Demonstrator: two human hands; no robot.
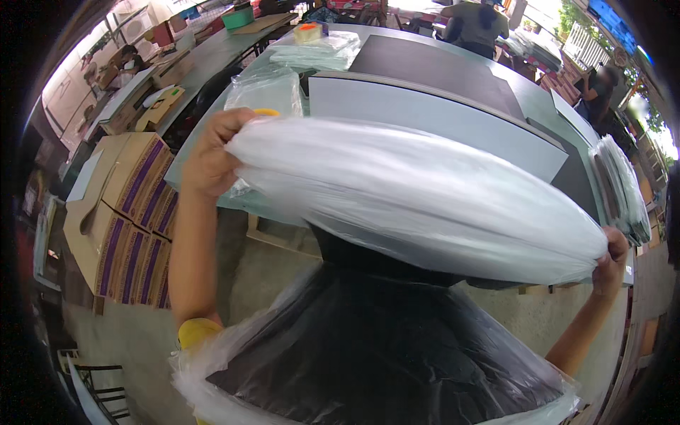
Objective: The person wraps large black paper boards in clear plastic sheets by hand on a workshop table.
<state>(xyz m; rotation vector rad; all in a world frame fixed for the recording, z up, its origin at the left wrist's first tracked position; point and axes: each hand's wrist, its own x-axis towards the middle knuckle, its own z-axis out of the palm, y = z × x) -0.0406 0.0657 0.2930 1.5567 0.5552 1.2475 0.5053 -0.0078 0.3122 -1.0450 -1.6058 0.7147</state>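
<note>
My left hand (218, 152) is closed on the upper left corner of a large clear plastic bag (425, 191). Its opposite corner is gripped by my right hand (611, 261), out at the right. Between them the bag's upper part is stretched wide and blurred by motion. Lower down, a dark flat panel (382, 340) shows through the plastic, close to my body; how far up it reaches is hidden. Just behind my left fingers, a yellow curved piece (268, 112) peeks out, too covered to name.
Ahead stands a long table (188, 159) with a pale panel (425, 117), a dark grey sheet (425, 67) and folded clear bags (265, 88). More bagged stacks (623, 188) lie at its right end. Cardboard boxes (120, 219) are piled left. Other people (480, 27) sit farther back.
</note>
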